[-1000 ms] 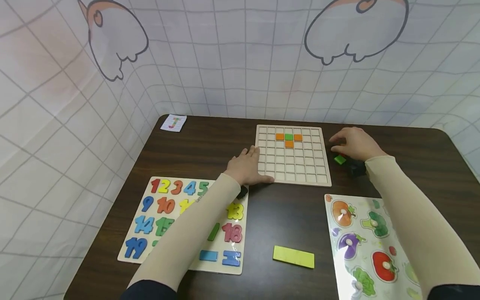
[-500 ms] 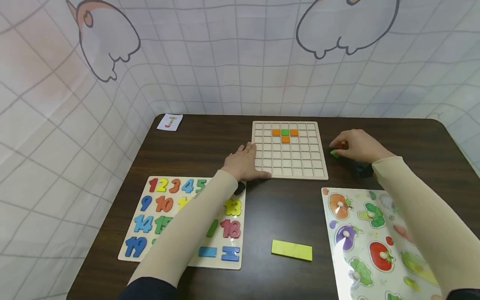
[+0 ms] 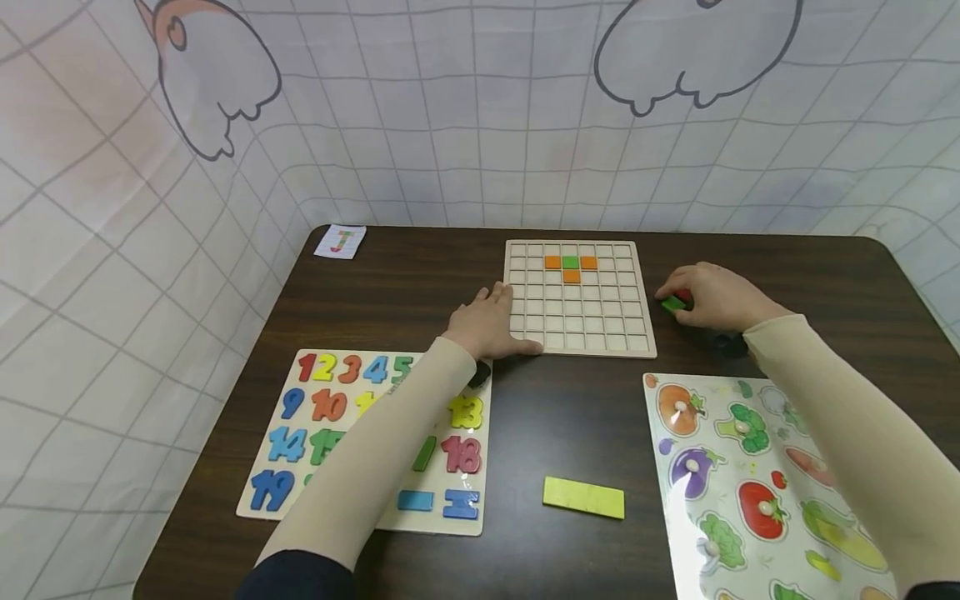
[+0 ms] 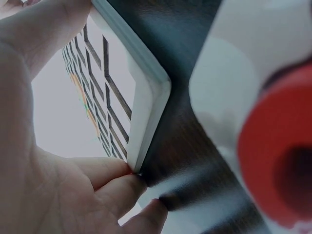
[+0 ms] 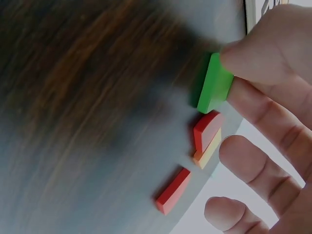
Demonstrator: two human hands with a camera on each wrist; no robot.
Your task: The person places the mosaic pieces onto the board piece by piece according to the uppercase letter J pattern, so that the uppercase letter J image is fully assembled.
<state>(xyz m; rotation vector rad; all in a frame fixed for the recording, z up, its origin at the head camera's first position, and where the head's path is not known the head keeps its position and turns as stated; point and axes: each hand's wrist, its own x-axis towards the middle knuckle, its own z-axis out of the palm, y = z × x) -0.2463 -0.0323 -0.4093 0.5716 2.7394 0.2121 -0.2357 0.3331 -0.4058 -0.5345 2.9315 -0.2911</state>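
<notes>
The grid board (image 3: pixel 573 321) holds three orange tiles (image 3: pixel 572 277) and one green tile (image 3: pixel 570 262), the left hand (image 3: pixel 486 327), fingers spread, touching its edge, the right hand (image 3: pixel 716 297) pinching a green block (image 5: pixel 215 85) beside it.

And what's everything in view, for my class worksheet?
Table: one, dark brown, underneath
Backdrop: one, white, behind
Card: one, white, far left
Grid board: one, pale wood, far centre
Board tiles: three orange, one green, on grid board
Pinched tile: one, green, beside grid board
Loose tiles: two red, one orange, nearby
Number board: one, cream, near left
Strip: one, yellow, near centre
Vegetable board: one, white, near right
Wrist gear: two, black, wrists
Sleeves: two, beige, arms
Left hand: one, touching grid board
Right hand: one, holding pinched tile
</notes>
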